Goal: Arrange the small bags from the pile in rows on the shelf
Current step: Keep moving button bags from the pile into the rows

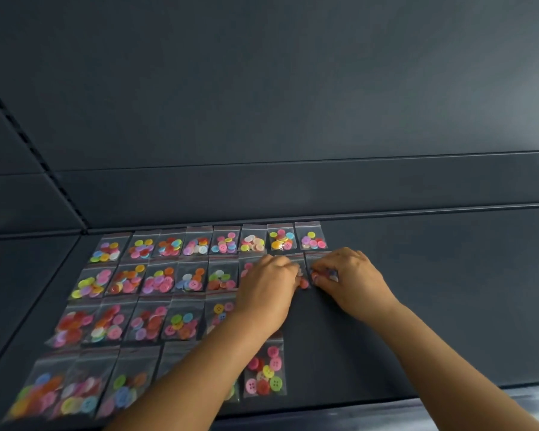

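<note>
While eight bags (196, 241) are lying in the back row of the dark shelf (433, 275), the left hand (266, 293) and right hand (352, 281) are each pinching a bag in the second row with curled fingers; bags' long axes are running front to back, seals rearward.

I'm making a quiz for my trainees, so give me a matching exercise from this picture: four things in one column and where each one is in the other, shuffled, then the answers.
Things:
1. left hand
2. right hand
3. back row of bags
4. front-row bag with pink and green buttons

Places:
A. along the rear edge of the shelf
B. at the right end of the second row, on the last bag
C. nearest the camera, between the two forearms
D. on a second-row bag, just left of the other hand

Pairs: 1-D, 2-B, 3-A, 4-C
</note>
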A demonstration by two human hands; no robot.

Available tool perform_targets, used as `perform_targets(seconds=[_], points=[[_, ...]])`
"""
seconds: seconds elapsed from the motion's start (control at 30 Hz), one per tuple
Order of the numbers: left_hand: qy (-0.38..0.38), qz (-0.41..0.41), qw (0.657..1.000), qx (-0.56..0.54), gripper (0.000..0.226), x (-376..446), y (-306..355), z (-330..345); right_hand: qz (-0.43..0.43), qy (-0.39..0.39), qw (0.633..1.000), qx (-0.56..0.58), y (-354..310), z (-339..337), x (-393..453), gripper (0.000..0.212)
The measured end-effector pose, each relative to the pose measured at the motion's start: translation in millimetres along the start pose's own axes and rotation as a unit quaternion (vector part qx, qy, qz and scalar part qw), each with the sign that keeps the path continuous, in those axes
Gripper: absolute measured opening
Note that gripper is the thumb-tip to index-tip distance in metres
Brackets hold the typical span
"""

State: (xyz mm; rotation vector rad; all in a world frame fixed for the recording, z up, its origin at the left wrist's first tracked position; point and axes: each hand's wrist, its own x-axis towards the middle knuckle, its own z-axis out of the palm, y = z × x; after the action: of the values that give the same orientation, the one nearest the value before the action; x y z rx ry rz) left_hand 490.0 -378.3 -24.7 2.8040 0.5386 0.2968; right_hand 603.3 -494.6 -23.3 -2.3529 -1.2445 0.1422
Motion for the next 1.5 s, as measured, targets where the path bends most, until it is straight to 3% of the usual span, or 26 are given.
perform_targets(seconds=[0.6,0.9,1.07,1.5], points=[[-0.007,-0.014,0.998,0.068,0.034,6,-3,3,0.007,-0.036,0.998,-0.045,-12,-5,8,0.017],[0.030,-0.068,0.994,0.074,0.052,-18,-10,-28,-0.051,-0.024,0.996,-0.064,-44,-5,9,0.048],[0.047,-0.124,0.988,0.082,0.059,-50,-36,-52,-0.107,-0.035,0.989,-0.091,-81,7,9,0.064],[0.077,-0.217,0.969,0.091,0.062,-190,-161,-125,-0.198,-0.091,0.973,-0.070,-259,84,-11,0.067]])
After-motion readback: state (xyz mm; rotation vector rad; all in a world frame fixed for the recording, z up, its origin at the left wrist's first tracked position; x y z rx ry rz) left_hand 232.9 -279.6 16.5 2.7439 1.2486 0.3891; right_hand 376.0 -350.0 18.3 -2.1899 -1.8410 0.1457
